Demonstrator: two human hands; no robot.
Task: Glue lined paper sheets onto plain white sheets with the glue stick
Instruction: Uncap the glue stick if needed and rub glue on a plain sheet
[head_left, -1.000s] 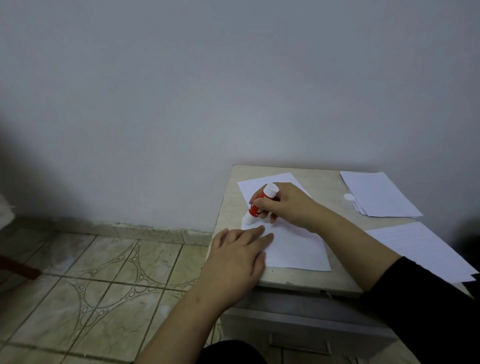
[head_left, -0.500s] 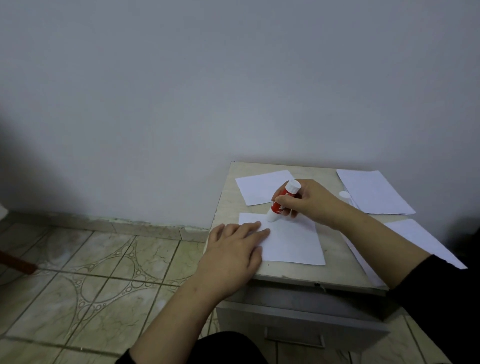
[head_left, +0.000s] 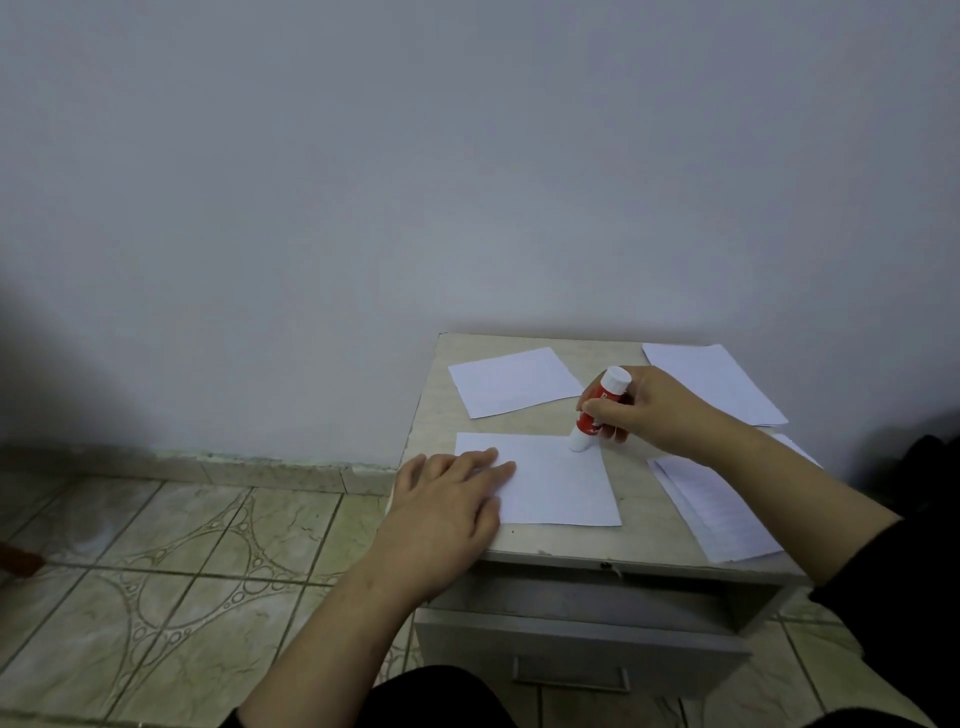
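Looks like mid glue-spreading: right hand wrapped round the glue stick, tip on the center-frame sheet, flat-fingered left hand pinning it, so next probably more strokes.

One head-worn camera looks forward and down, close above the small table by the wall.

The glue stick has a red body with white ends, and white lettering too blurred to read. The sheet under it is plain white; the sheets at the right edge show faint grey lines. The surface is beige with pale marbling. The floor is greenish-cream tile with looping ring patterns. The wall is flat grey-white. A sleeve is black.
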